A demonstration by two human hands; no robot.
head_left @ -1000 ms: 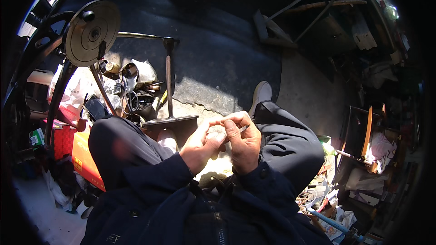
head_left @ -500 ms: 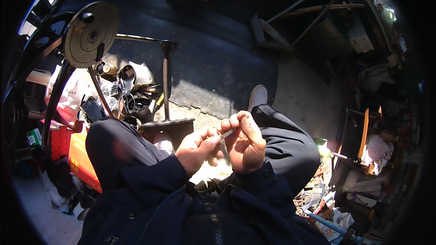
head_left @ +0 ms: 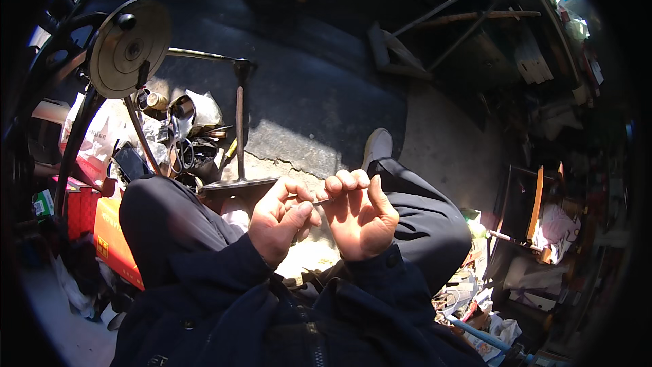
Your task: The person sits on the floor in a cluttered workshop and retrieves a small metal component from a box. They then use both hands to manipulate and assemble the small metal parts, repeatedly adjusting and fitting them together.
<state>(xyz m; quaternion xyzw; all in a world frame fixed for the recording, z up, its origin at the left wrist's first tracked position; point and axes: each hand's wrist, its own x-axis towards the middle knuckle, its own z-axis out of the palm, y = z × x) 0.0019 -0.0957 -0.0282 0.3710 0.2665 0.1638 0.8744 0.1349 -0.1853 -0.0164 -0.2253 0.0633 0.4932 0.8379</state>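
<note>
My left hand [head_left: 277, 223] is closed, thumb and fingers pinching a thin, narrow strip [head_left: 322, 202] in front of my lap. What the strip is made of or used for I cannot make out; most of it is hidden in the fingers. Its free end reaches the fingers of my right hand [head_left: 365, 225]. That hand is palm up, its fingers bent over at the tips and the thumb standing apart, not pressing on the strip. Both hands are close together between my knees.
At left stands an iron machine with a round wheel [head_left: 130, 47]; a T-shaped metal stand [head_left: 240, 122] is nearer. Bags and tools pile below, beside an orange box [head_left: 117, 238]. A metal-framed stool [head_left: 394, 54] lies far right; clutter [head_left: 468, 292] lies by my right knee.
My right thumb has lifted away from its fingertips and the hand has opened somewhat. The strip now lies flatter between the hands. The whole view has shifted slightly.
</note>
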